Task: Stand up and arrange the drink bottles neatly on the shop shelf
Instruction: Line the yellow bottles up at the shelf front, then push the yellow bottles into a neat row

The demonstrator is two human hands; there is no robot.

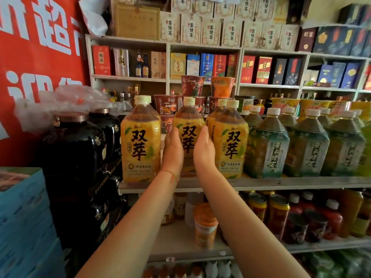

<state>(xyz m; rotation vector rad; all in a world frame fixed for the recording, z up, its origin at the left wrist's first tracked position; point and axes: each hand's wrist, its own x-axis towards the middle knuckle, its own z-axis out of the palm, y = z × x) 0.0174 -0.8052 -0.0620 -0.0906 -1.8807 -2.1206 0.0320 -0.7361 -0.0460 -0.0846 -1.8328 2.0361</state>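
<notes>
While both arms reach straight forward to the shop shelf (281, 182), the middle yellow bottle (188, 135) stands upright between the two hands, its long axis vertical and its cap at the top. The left hand (173, 151) lies against the bottle's left side and the right hand (203, 151) against its right, each with fingers fairly straight and pointing upward along the label, so the bottle is cupped between two nearly flat hands rather than wrapped by curled fingers. Neither hand is nearer than the other; they sit level, with the label showing in the gap between them. This bottle stands a little behind the front row, with the left yellow bottle (140, 139) just beside it on one side and the right yellow bottle (230, 139) close on the other. Judging by that, the coming move is a short pull forward to bring it level with its neighbours.
</notes>
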